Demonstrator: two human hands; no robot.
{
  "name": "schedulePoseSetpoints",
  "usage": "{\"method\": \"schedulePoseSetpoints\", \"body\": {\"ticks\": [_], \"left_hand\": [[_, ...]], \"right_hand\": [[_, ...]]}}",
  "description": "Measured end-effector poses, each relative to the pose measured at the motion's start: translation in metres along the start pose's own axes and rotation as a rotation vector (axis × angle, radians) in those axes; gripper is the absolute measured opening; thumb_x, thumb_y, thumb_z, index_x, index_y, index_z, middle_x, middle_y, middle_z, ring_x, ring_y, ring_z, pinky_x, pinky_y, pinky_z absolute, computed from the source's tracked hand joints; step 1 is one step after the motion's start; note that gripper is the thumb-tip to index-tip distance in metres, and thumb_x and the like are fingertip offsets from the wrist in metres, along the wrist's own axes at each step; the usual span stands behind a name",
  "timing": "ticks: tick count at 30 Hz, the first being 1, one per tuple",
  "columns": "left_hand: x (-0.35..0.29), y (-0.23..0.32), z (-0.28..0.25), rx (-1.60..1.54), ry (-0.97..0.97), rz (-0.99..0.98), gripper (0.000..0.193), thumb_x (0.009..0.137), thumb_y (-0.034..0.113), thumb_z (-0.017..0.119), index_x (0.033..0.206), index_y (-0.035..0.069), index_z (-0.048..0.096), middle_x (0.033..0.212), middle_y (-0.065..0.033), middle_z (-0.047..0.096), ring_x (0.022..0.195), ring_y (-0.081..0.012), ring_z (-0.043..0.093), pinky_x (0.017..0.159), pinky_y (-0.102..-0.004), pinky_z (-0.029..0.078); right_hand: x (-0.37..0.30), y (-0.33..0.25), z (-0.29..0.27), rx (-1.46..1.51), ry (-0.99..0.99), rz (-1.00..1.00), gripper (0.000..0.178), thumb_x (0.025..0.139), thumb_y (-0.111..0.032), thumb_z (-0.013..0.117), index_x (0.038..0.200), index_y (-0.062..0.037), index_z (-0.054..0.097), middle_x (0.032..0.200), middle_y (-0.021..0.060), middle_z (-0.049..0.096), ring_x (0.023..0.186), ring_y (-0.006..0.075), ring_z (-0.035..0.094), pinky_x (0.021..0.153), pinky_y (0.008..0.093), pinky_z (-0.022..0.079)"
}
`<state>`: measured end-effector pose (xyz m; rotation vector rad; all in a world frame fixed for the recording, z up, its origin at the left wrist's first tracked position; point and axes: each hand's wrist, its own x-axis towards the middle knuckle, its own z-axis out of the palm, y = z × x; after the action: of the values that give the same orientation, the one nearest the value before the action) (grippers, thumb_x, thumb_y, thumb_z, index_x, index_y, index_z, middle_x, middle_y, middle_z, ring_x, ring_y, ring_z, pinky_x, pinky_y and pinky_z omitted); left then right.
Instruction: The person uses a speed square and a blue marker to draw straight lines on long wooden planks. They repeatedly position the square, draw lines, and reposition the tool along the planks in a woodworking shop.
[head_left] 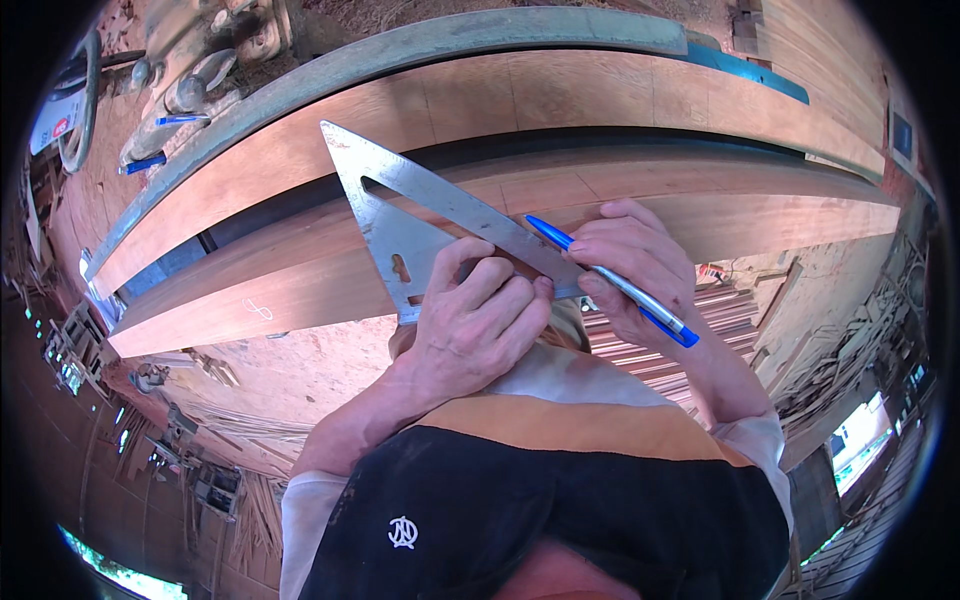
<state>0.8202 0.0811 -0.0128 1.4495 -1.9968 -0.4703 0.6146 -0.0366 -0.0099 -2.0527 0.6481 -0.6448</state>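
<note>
Two hands share the work: my left hand (475, 325) clamps the metal triangle square (420, 225) flat on the near wooden plank (300, 270), my right hand (635, 270) grips a blue pen (610, 280). I judge firm pressure matters (no slip). The square is grey, scuffed, slotted, its point aimed far-left.

No packages, signs, screens; small red-white label (60, 127) on machine (55, 115), far left.
</note>
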Motion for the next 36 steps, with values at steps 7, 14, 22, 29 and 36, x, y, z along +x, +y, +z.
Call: {"method": "schedulePoseSetpoints", "body": {"ticks": [7,14,22,29,36], "left_hand": [[-0.001,-0.001,-0.001,-0.005,-0.023,0.007,0.019,0.077,0.008,0.076,0.094,0.005,0.069,0.082,-0.001,0.058,0.088,-0.0195,0.06,0.093,-0.0434,0.051],[-0.003,-0.003,0.003,0.008,0.025,0.054,0.022,0.076,0.01,0.073,0.096,0.005,0.069,0.086,-0.0015,0.059,0.09,-0.0208,0.06,0.091,-0.044,0.05],[-0.008,-0.007,0.007,0.013,0.063,0.111,0.023,0.074,0.007,0.079,0.095,0.008,0.071,0.089,-0.0006,0.067,0.091,-0.0225,0.062,0.089,-0.0439,0.048],[-0.019,-0.004,-0.012,0.123,0.048,0.087,0.027,0.073,0.003,0.083,0.098,0.009,0.075,0.087,-0.0003,0.069,0.087,-0.0236,0.063,0.09,-0.0427,0.049],[-0.008,0.032,0.002,0.302,-0.026,-0.078,0.03,0.074,-0.002,0.084,0.102,0.008,0.077,0.086,-0.0029,0.066,0.09,-0.0252,0.065,0.103,-0.0525,0.05]], "right_hand": [[0.017,-0.003,-0.007,0.015,-0.106,0.008,0.017,0.093,-0.011,0.08,0.11,-0.0074,0.077,0.095,0.0099,0.077,0.088,0.0295,0.074,0.097,0.0483,0.057],[0.025,-0.009,-0.001,0.11,0.001,-0.088,0.009,0.1,-0.005,0.07,0.108,-0.0025,0.073,0.097,0.0127,0.076,0.082,0.0321,0.071,0.074,0.0421,0.056],[-0.01,-0.03,-0.017,-0.079,-0.097,0.128,0.012,0.102,-0.006,0.064,0.111,-0.0018,0.071,0.094,0.011,0.075,0.092,0.0292,0.071,0.111,0.0508,0.05],[-0.06,-0.003,-0.063,-0.2,0.302,0.042,0.026,0.11,-0.019,0.06,0.124,-0.0004,0.072,0.107,0.0162,0.081,0.102,0.0276,0.075,0.113,0.0547,0.048],[-0.104,0.071,-0.182,-0.567,0.17,-0.031,0.033,0.114,-0.032,0.056,0.123,-0.0047,0.071,0.109,0.0161,0.081,0.107,0.0356,0.077,0.108,0.0556,0.052]]}}
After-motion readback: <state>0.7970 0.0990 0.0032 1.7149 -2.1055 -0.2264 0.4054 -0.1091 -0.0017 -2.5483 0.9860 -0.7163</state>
